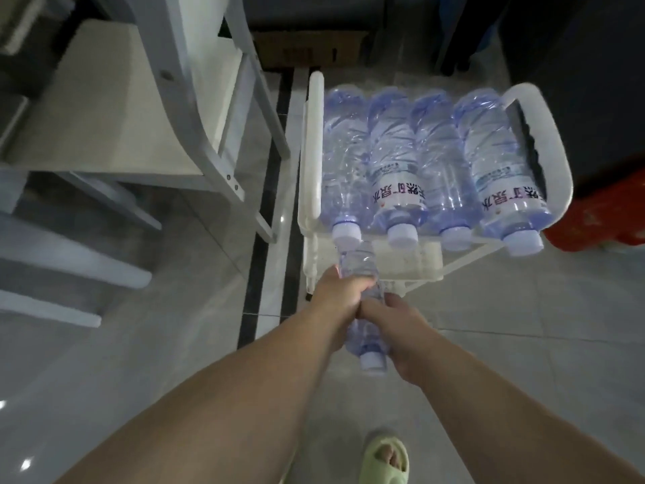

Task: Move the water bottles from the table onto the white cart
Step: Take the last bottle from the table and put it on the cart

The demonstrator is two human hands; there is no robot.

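Several clear water bottles (394,162) with white caps lie side by side on the top shelf of the white cart (544,148), caps pointing toward me. One more bottle (359,265) is held in both hands just in front of the cart's near left corner, base toward the cart and cap (373,361) toward me. My left hand (340,288) grips its upper body. My right hand (405,326) wraps its lower part near the cap. The bottle's base sits at the level of a lower cart shelf (408,260).
A white chair (195,110) stands to the left of the cart on the tiled floor. A cardboard box (310,47) sits behind the cart. Something red (600,211) lies at the right. My foot in a green slipper (385,459) is below.
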